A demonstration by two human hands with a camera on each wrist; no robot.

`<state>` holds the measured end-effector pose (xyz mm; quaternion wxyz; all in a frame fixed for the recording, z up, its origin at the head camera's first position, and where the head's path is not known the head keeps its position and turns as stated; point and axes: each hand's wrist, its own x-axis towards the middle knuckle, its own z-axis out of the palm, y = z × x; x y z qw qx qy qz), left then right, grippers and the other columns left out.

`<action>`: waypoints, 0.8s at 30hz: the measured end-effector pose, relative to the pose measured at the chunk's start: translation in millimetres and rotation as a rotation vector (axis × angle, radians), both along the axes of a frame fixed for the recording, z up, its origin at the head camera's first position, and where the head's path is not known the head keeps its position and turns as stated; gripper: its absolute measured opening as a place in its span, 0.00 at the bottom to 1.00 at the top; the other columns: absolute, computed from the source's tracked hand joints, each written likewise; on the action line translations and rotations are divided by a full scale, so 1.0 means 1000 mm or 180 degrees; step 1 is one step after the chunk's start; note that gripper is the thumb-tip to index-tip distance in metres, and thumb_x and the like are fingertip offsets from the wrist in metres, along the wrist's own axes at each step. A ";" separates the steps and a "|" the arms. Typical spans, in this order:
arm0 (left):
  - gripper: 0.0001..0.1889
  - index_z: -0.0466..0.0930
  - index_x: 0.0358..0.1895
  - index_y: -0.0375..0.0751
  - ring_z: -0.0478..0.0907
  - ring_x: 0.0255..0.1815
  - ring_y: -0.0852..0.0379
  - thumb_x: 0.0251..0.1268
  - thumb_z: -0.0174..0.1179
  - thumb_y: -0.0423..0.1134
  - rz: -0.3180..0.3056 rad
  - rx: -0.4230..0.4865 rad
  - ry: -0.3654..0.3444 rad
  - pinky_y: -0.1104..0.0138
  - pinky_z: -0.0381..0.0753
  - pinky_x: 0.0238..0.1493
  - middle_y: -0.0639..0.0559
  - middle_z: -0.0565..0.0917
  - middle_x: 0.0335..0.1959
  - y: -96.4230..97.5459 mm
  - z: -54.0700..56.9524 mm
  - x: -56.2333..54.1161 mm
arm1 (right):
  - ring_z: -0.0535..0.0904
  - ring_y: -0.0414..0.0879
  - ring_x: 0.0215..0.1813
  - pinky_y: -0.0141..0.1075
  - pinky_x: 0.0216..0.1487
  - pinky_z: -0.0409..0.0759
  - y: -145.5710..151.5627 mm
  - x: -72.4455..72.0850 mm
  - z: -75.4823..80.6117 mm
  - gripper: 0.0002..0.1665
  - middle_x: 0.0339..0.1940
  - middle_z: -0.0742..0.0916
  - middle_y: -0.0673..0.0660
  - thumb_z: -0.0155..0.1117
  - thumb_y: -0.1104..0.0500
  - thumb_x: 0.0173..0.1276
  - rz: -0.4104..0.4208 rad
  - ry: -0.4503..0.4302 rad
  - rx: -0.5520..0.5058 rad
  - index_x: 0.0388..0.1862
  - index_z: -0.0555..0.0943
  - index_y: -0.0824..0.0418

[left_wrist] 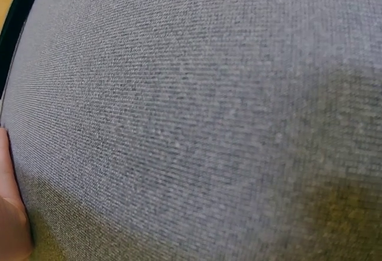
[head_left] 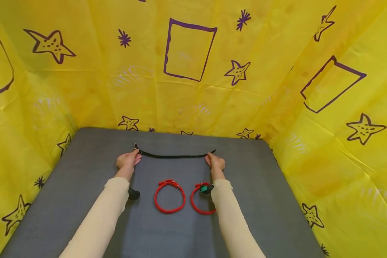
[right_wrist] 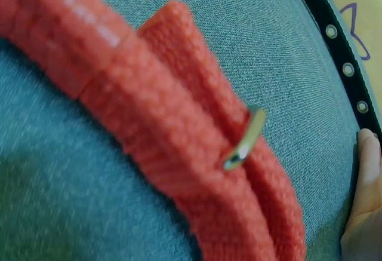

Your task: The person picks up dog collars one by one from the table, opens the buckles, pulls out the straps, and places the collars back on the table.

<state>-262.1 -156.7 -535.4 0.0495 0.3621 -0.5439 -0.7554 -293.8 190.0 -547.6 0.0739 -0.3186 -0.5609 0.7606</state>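
A black collar (head_left: 174,156) is stretched nearly straight between my two hands, sagging slightly in the middle. My left hand (head_left: 127,159) pinches its buckle end, and a bit of metal sticks up past the fingers. At the other end my right hand (head_left: 216,162) pinches it close to the tip. Metal-rimmed holes show along the black collar (right_wrist: 348,68) in the right wrist view, beside my right fingers (right_wrist: 369,159). Only an edge of my left hand (left_wrist: 13,225) shows in the left wrist view.
Two red collars, each buckled into a loop, lie nearer me on the grey surface (head_left: 93,165): one on the left (head_left: 156,200), one on the right (head_left: 193,204), partly covered by my right wrist camera (head_left: 206,189). Yellow patterned cloth (head_left: 193,104) walls the back and sides.
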 end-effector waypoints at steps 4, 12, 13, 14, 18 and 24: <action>0.19 0.77 0.51 0.29 0.85 0.25 0.60 0.60 0.69 0.35 -0.0005 0.0054 0.0050 0.64 0.83 0.39 0.54 0.83 0.20 0.000 0.001 0.001 | 0.87 0.47 0.32 0.35 0.38 0.84 0.002 0.001 -0.001 0.20 0.40 0.87 0.68 0.70 0.69 0.60 0.0108 0.0010 -0.0048 0.49 0.78 0.77; 0.17 0.76 0.53 0.32 0.85 0.31 0.61 0.64 0.65 0.35 -0.0339 0.0197 0.0256 0.64 0.82 0.45 0.54 0.84 0.27 0.003 0.004 0.007 | 0.86 0.49 0.40 0.35 0.44 0.83 0.001 0.005 0.002 0.22 0.51 0.83 0.72 0.67 0.66 0.65 0.0495 0.0183 -0.0124 0.55 0.75 0.76; 0.18 0.75 0.54 0.31 0.85 0.32 0.62 0.65 0.64 0.35 -0.0438 0.0200 0.0293 0.65 0.82 0.46 0.54 0.85 0.28 0.003 0.004 0.008 | 0.85 0.51 0.43 0.35 0.45 0.83 0.000 0.006 0.003 0.23 0.53 0.82 0.73 0.66 0.66 0.65 0.0556 0.0212 -0.0154 0.56 0.75 0.77; 0.18 0.75 0.55 0.31 0.85 0.33 0.61 0.65 0.64 0.35 -0.0533 0.0195 0.0317 0.65 0.82 0.47 0.54 0.85 0.30 0.003 0.005 0.009 | 0.85 0.53 0.46 0.36 0.46 0.83 -0.001 0.007 0.004 0.23 0.54 0.81 0.73 0.66 0.66 0.66 0.0614 0.0236 -0.0175 0.56 0.75 0.76; 0.18 0.75 0.55 0.32 0.84 0.38 0.60 0.66 0.64 0.36 -0.0906 0.0284 0.0427 0.63 0.79 0.53 0.53 0.85 0.34 0.004 0.015 0.018 | 0.82 0.56 0.50 0.36 0.47 0.83 -0.007 0.014 0.009 0.18 0.56 0.80 0.73 0.64 0.68 0.66 0.0746 0.0328 -0.0233 0.54 0.76 0.75; 0.14 0.76 0.51 0.36 0.83 0.38 0.61 0.66 0.63 0.36 -0.1243 0.0373 0.0498 0.63 0.77 0.56 0.53 0.85 0.35 0.005 0.019 0.032 | 0.80 0.58 0.53 0.35 0.47 0.83 -0.012 0.026 0.014 0.20 0.58 0.78 0.75 0.62 0.68 0.68 0.0955 0.0444 -0.0265 0.57 0.75 0.77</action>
